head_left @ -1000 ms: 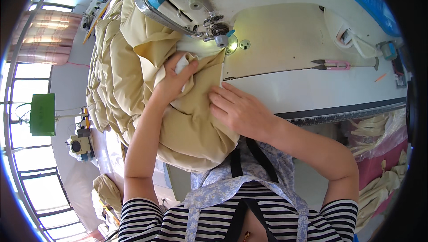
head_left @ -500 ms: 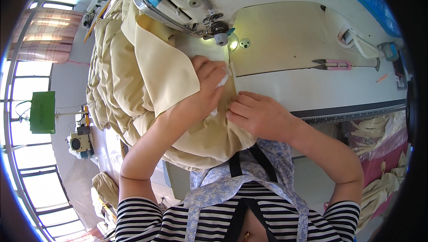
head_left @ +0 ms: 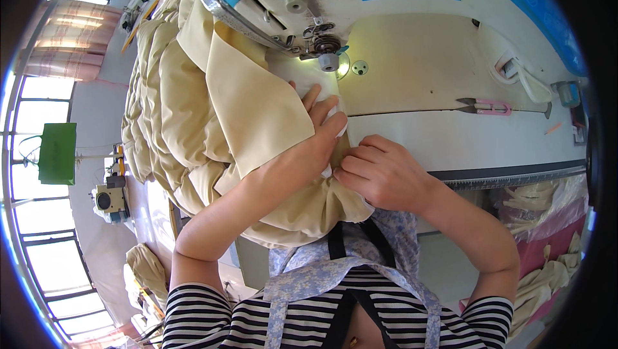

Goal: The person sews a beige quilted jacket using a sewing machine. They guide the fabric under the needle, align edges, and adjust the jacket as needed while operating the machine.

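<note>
A big, puffy, tan padded piece of cloth [head_left: 164,101] is spread out in soft lumps from the left hand [head_left: 315,131] toward nine o'clock. One smooth, flat, tan cloth flap [head_left: 254,101] lies over it, at ten o'clock from that hand. The left hand is bent over the work, with its fingers a little apart and pointing to twelve o'clock. Its fingertips rest near a thin, flat, white sheet [head_left: 293,69]. A small, soft, white scrap [head_left: 341,129] shows beside its fingers, but I cannot tell if the hand is gripping it or just covering it.

The right hand [head_left: 386,174] is at four o'clock from the left one. Its fingers are curled in and almost closed, with the tips pinching the edge of the puffy cloth.

At twelve o'clock from the left hand is the lit-up sewing end of a large, white and blue metal sewing machine [head_left: 412,5]. A pair of small, pink and dark thread snips [head_left: 492,108] lies at two o'clock from the right hand. A long, black ruler strip [head_left: 515,176] runs toward three o'clock. A pale blue, flowery cloth apron [head_left: 306,281] is at seven o'clock. Far off at nine o'clock hangs a bright green, boxy bag [head_left: 56,154].
</note>
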Action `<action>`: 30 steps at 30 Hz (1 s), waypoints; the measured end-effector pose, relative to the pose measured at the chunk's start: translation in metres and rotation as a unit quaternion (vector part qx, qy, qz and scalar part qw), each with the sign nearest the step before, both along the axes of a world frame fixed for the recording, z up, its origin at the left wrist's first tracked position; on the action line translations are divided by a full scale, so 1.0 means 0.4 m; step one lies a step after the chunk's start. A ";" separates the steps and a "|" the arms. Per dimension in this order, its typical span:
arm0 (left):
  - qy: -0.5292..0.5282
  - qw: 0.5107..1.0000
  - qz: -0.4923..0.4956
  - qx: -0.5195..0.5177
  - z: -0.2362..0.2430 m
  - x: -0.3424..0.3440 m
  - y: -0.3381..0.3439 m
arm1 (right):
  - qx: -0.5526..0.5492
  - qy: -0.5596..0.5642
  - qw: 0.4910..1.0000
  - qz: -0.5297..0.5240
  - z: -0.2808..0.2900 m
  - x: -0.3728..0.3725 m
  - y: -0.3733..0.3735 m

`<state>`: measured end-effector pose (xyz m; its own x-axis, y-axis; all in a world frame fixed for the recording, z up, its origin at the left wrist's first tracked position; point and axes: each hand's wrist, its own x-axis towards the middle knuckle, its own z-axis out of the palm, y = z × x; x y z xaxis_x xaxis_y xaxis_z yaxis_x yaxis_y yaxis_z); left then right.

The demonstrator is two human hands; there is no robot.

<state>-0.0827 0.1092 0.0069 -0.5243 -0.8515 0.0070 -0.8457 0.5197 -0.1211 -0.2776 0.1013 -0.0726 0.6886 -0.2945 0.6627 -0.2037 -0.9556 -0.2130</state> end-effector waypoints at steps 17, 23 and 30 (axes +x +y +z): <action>0.083 0.995 -0.011 -0.048 -0.048 0.052 -0.081 | 0.027 0.028 0.998 -0.046 0.025 0.019 -0.076; 0.096 0.993 -0.039 -0.049 -0.052 0.069 -0.111 | 0.018 0.023 0.998 -0.056 0.022 0.025 -0.098; 0.221 0.971 -0.038 -0.079 -0.034 0.104 0.011 | 0.023 0.013 0.999 -0.043 0.028 -0.007 -0.068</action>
